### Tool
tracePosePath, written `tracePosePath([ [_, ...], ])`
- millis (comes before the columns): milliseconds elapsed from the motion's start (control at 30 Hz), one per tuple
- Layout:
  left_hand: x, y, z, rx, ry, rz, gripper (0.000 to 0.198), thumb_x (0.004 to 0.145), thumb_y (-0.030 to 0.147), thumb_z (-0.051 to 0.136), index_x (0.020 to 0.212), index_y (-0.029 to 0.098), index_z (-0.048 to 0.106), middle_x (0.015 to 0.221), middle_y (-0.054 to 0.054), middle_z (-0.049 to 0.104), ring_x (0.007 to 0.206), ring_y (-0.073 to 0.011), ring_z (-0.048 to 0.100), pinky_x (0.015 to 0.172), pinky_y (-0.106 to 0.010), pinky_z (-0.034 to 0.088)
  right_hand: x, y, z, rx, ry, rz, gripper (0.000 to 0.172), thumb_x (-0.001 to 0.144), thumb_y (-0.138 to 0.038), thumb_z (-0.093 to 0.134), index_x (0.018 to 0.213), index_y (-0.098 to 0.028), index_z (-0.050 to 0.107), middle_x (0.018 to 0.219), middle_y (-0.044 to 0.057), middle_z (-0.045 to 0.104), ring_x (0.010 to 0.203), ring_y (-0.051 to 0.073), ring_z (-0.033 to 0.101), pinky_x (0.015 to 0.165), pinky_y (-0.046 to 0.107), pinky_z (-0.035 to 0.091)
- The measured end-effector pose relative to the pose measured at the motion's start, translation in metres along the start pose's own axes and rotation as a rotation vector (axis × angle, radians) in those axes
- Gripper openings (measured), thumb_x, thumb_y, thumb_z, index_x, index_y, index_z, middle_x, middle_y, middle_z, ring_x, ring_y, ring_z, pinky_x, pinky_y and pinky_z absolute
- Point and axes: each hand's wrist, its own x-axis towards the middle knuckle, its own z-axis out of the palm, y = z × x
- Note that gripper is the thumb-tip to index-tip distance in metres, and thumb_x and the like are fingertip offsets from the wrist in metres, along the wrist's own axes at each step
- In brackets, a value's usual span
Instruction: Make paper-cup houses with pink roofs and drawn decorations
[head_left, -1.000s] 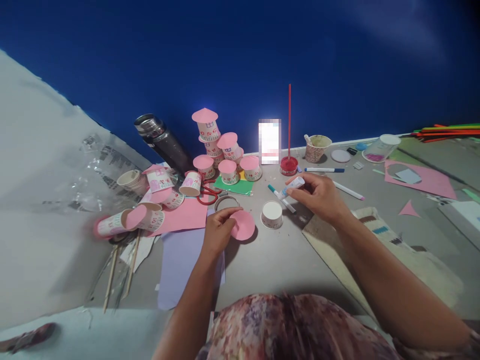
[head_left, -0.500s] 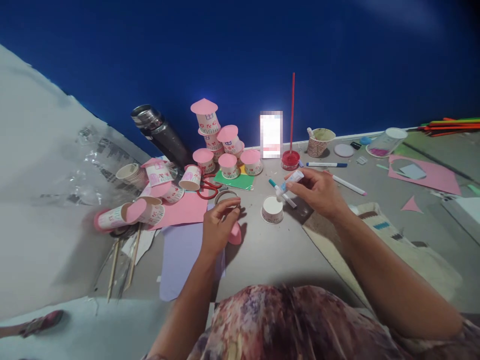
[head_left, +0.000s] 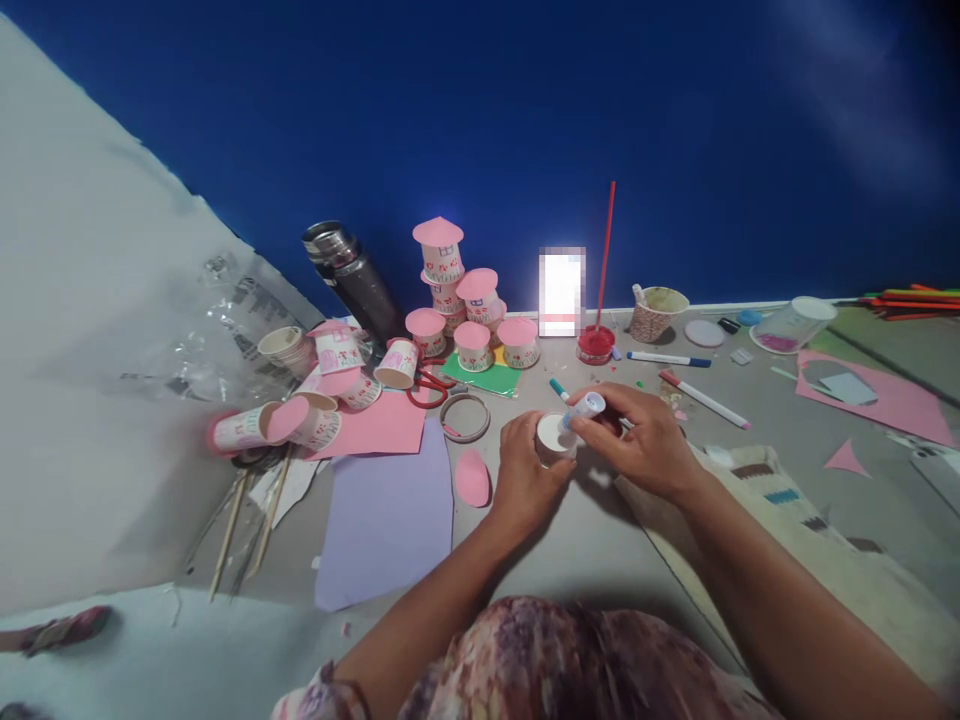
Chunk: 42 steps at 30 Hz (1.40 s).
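A small upside-down white paper cup stands on the table, with my left hand wrapped round its side. My right hand grips a white glue stick, tilted so its lower end meets the cup's upturned base. To the left of my left hand lies a pink paper piece, and behind that a roll of tape. Beyond my hands, decorated paper cups with pink cone roofs are stacked into a tower.
Red-handled scissors, purple paper and tipped-over cups are on the left. A dark flask leans at the back near a lit screen. Markers and a cream cloth lie on the right.
My left hand has moved right from beside the tape roll onto the cup, leaving the pink piece uncovered. My right hand has lowered the glue stick onto the cup's base.
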Motion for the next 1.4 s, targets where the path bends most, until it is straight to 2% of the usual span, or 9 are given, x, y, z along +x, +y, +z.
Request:
tracePosePath([
  [200, -0.002, 0.010, -0.004, 0.123, 0.029, 0.096, 0.033, 0.078, 0.020, 0.071, 0.111, 0.021, 0.064, 0.117, -0.010, 0.072, 0.115, -0.0311, 0.065, 0.107, -0.051, 0.047, -0.004, -0.008, 0.006, 0.000, -0.083, -0.179, 0.008, 0.092, -0.019, 0.065, 0.096, -0.019, 0.072, 0.078, 0.002, 0.074, 0.057, 0.013, 0.056, 0.058, 0.026, 0.042],
  [333, -0.005, 0.012, -0.008, 0.149, 0.010, 0.144, 0.036, 0.077, 0.018, 0.070, 0.112, 0.024, 0.065, 0.111, -0.007, 0.069, 0.110, -0.0292, 0.063, 0.100, -0.047, 0.049, -0.006, -0.012, 0.007, -0.024, -0.069, -0.218, 0.007, 0.093, -0.021, 0.065, 0.096, -0.019, 0.071, 0.078, 0.003, 0.075, 0.057, 0.013, 0.057, 0.059, 0.027, 0.043],
  [500, -0.009, 0.009, -0.010, 0.036, -0.100, 0.194, 0.057, 0.072, 0.005, 0.061, 0.126, 0.023, 0.060, 0.117, -0.007, 0.056, 0.112, -0.0251, 0.058, 0.097, -0.041, 0.054, -0.003, -0.012, 0.003, -0.056, -0.041, -0.122, 0.009, 0.094, -0.023, 0.063, 0.091, -0.020, 0.071, 0.072, 0.000, 0.070, 0.054, 0.012, 0.052, 0.058, 0.027, 0.041],
  [700, -0.012, 0.009, -0.013, 0.068, -0.108, 0.314, 0.063, 0.067, 0.001, 0.061, 0.126, 0.022, 0.056, 0.124, -0.010, 0.054, 0.120, -0.0285, 0.056, 0.104, -0.047, 0.052, 0.001, -0.001, -0.007, -0.078, -0.002, 0.176, 0.016, 0.092, -0.032, 0.062, 0.082, -0.021, 0.068, 0.063, -0.002, 0.061, 0.056, 0.013, 0.051, 0.056, 0.027, 0.036],
  [833, -0.013, 0.012, -0.015, -0.018, -0.006, 0.260, 0.056, 0.067, 0.002, 0.064, 0.119, 0.023, 0.059, 0.118, -0.007, 0.060, 0.115, -0.0254, 0.062, 0.101, -0.042, 0.054, 0.003, 0.004, -0.011, -0.027, -0.009, 0.304, 0.024, 0.091, -0.039, 0.060, 0.076, -0.021, 0.064, 0.063, -0.002, 0.059, 0.058, 0.014, 0.051, 0.059, 0.028, 0.037],
  [967, -0.009, 0.017, -0.020, -0.085, 0.053, 0.116, 0.048, 0.074, 0.015, 0.071, 0.121, 0.021, 0.062, 0.118, -0.008, 0.069, 0.110, -0.0252, 0.067, 0.100, -0.041, 0.054, 0.002, 0.001, -0.010, 0.032, -0.013, 0.298, 0.020, 0.091, -0.036, 0.061, 0.079, -0.021, 0.065, 0.063, -0.003, 0.060, 0.058, 0.013, 0.051, 0.060, 0.027, 0.038],
  [1167, -0.003, 0.024, -0.030, -0.149, -0.014, -0.028, 0.046, 0.074, 0.023, 0.072, 0.120, 0.019, 0.066, 0.117, -0.008, 0.074, 0.109, -0.0261, 0.068, 0.098, -0.039, 0.053, -0.002, -0.007, -0.011, 0.104, 0.100, 0.131, 0.014, 0.094, -0.031, 0.062, 0.086, -0.021, 0.067, 0.069, -0.001, 0.064, 0.057, 0.014, 0.053, 0.056, 0.028, 0.041],
  [1300, -0.002, 0.024, -0.033, -0.352, -0.154, -0.091, 0.044, 0.075, 0.030, 0.073, 0.117, 0.019, 0.068, 0.109, -0.005, 0.075, 0.098, -0.0236, 0.067, 0.087, -0.035, 0.053, -0.003, -0.009, -0.011, 0.071, 0.082, 0.074, 0.008, 0.092, -0.027, 0.063, 0.091, -0.022, 0.068, 0.069, -0.001, 0.066, 0.056, 0.015, 0.054, 0.056, 0.028, 0.043],
  [1400, -0.003, 0.026, -0.034, -0.313, -0.175, -0.100, 0.041, 0.074, 0.029, 0.072, 0.113, 0.018, 0.070, 0.105, -0.004, 0.074, 0.094, -0.0224, 0.065, 0.084, -0.033, 0.051, -0.003, -0.013, -0.010, 0.054, 0.047, -0.003, 0.007, 0.092, -0.025, 0.061, 0.092, -0.021, 0.067, 0.070, -0.001, 0.067, 0.055, 0.014, 0.054, 0.055, 0.028, 0.042],
])
